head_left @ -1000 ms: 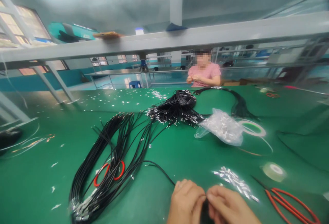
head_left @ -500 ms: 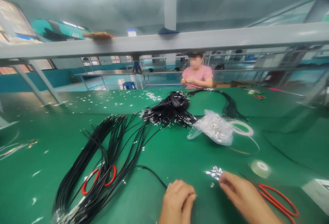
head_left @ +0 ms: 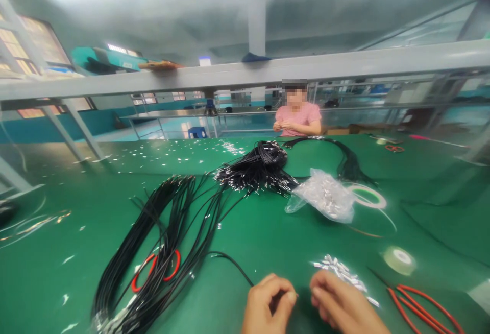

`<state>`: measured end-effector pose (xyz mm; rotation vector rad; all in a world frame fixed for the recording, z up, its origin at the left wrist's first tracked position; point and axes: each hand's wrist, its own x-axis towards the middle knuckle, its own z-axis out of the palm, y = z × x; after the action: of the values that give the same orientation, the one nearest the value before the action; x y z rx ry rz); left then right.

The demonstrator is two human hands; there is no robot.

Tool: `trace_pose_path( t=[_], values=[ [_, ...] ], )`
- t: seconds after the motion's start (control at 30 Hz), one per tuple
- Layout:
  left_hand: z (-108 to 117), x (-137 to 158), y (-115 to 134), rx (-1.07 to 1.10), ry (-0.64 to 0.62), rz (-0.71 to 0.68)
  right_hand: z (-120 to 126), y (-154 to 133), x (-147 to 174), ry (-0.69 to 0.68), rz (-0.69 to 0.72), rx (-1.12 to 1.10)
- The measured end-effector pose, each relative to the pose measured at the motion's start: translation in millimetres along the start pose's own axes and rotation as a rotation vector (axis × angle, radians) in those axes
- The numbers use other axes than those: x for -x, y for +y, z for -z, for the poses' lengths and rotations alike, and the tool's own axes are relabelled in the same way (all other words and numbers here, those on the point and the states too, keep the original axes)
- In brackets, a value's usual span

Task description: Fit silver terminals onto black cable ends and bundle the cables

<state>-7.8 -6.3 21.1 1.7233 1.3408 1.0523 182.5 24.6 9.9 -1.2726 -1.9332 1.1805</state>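
Pinching a black wire [head_left: 229, 261] end, the left hand [head_left: 268, 306] meets the right hand [head_left: 340, 306], fingertips pressed together, at the tabletop's [head_left: 268, 232] near edge beside one pile of metal terminals [head_left: 342, 271]; two wire bundles lie beyond.

Head-worn camera is looking forward and down across the green table [head_left: 268, 232], close above the fingers [head_left: 285, 298] at bottom edge.

Cable bundle [head_left: 161, 252] left of both hands, small metal pieces [head_left: 340, 271] right, plastic bag [head_left: 325, 198] behind
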Motion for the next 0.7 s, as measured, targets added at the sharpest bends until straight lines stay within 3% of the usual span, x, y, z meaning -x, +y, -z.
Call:
trace_pose_path(
  t=[0.1, 0.17, 0.47, 0.7],
  values=[
    [1.9, -0.6, -1.1, 0.054, -0.023, 0.024, -9.2, -16.9, 3.7, -0.047, -0.094, -0.453],
    [2.4, -0.6, -1.0, 0.077, -0.022, 0.037, -13.3, -22.6, 3.9, -0.037, -0.113, -0.558],
    [0.9, 0.8, -0.3, 0.058, -0.023, -0.008, -18.0, -27.3, 3.7, -0.007, -0.133, -0.699],
    [-0.6, 0.6, 3.9, -0.058, 0.019, -0.08, -18.4, -27.7, 5.2, 0.008, -0.141, -0.676]
  ],
)
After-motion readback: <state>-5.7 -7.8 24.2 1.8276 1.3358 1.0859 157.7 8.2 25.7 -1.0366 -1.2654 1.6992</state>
